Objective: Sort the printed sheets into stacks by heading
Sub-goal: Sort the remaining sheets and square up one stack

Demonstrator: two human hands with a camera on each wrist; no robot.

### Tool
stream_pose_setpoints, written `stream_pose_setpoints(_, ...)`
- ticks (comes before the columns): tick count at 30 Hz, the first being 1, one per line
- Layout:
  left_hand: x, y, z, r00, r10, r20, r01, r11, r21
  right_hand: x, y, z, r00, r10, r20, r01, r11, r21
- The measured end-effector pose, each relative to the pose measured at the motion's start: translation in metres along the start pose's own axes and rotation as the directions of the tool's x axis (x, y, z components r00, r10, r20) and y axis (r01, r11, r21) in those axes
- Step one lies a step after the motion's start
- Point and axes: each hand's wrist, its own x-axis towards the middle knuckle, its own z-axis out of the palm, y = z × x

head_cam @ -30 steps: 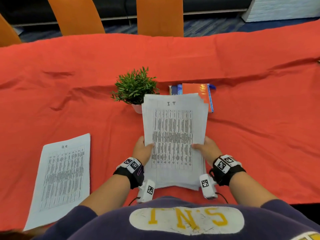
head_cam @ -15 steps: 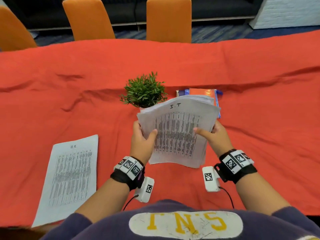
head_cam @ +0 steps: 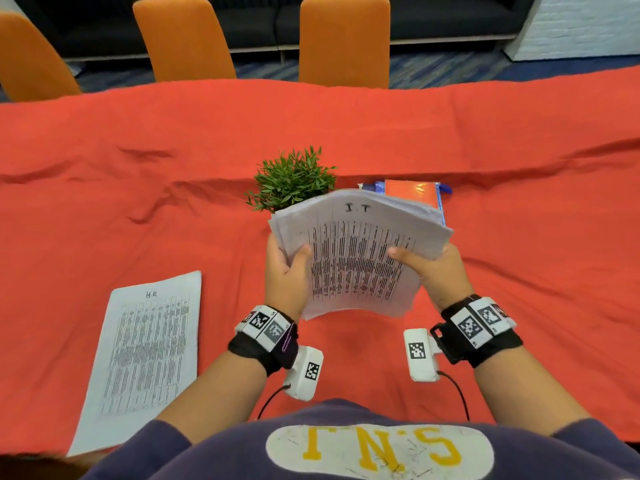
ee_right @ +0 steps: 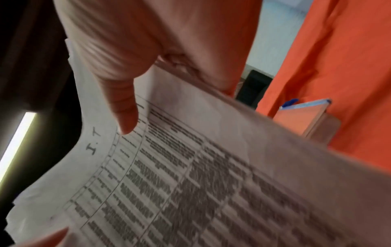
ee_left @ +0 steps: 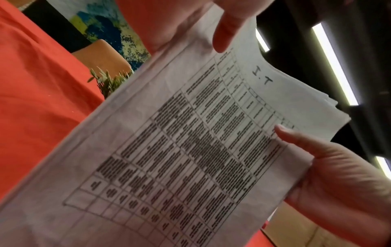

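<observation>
Head view, item one: what is in hand?
— An unsorted bundle of printed sheets (head_cam: 360,258), raised off the red-draped surface (head_cam: 138,188) in front of the chest. The left hand (head_cam: 285,271) grips its left edge, thumb across the top page and fingers (head_cam: 273,245) curled beneath; the right hand (head_cam: 438,275) grips the right edge likewise, thumb on the print. Both are closed around the paper, neither free.

Why held up and not laid flat?
— My judgement: to read the heading. The far end bows over toward the surface, so the handwritten "I.T" at the top faces the wearer. A grip on each edge stops loose pages slipping and leaves either thumb ready to peel the top sheet.

Left wrist view, anything further?
— It confirms both thumbs lie on the top page, and several sheet edges fan out at the far corner, so the bundle is loosely squared.

Anything already sorted?
— One HR sheet (head_cam: 145,355) lies flat at the near left, well apart from the bundle. No I.T stack is visible, so the task looks barely begun.

Obstructions?
— A small potted plant (head_cam: 294,181) and an orange book (head_cam: 412,195) sit just beyond the bundle; open cloth to the right looks the likelier spot for an I.T stack
</observation>
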Motion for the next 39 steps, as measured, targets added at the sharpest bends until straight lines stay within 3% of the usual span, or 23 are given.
stream_pose_setpoints(5,-0.003,-0.009,0.000,0.995,0.057,0.083,-0.068,0.988,0.136,0.000,0.006,-0.004,0.997,-0.050,0.065,0.059,0.986,-0.158)
stream_pose_setpoints(10,0.006,0.004,0.013,0.996,0.077,0.040,-0.083,0.981,0.176,0.006,0.007,-0.001,0.999,-0.036,0.006,0.037,0.998,-0.055)
stream_pose_setpoints(13,0.017,0.016,0.008,0.993,0.119,0.016,-0.120,0.980,0.159,0.011,0.017,-0.015,0.999,0.041,-0.008,-0.041,0.999,-0.014)
stream_pose_setpoints(16,0.029,0.032,0.001,0.989,0.137,-0.058,-0.135,0.990,0.038,0.009,0.037,-0.030,0.987,0.157,0.035,-0.154,0.985,-0.077)
stream_pose_setpoints(20,0.046,0.045,-0.012,0.985,0.071,-0.155,-0.096,0.983,-0.158,0.005,0.056,-0.043,0.956,0.291,-0.044,-0.291,0.957,-0.005)
stream_pose_setpoints(25,0.047,0.040,-0.015,0.980,-0.064,-0.189,-0.009,0.933,-0.361,0.000,0.057,-0.032,0.930,0.368,-0.007,-0.327,0.836,0.440)
stream_pose_setpoints(29,0.033,0.024,-0.009,0.962,-0.245,-0.123,0.154,0.855,-0.495,-0.002,0.057,-0.015,0.943,0.326,0.067,-0.315,0.807,0.499)
stream_pose_setpoints(32,0.027,0.013,-0.020,0.957,-0.272,-0.103,0.180,0.832,-0.525,0.000,0.050,-0.025,0.957,0.287,0.033,-0.267,0.835,0.481)
stream_pose_setpoints(35,0.031,-0.002,-0.044,0.958,-0.268,-0.099,0.216,0.906,-0.364,0.003,0.046,-0.050,0.960,0.280,-0.030,-0.245,0.883,0.400)
stream_pose_setpoints(37,0.032,-0.014,-0.056,0.967,-0.254,-0.021,0.251,0.963,-0.093,0.004,0.046,-0.064,0.963,0.264,-0.045,-0.235,0.913,0.334)
stream_pose_setpoints(39,0.029,-0.022,-0.060,0.966,-0.235,0.104,0.215,0.961,0.176,0.004,0.048,-0.073,0.969,0.243,-0.046,-0.222,0.937,0.270)
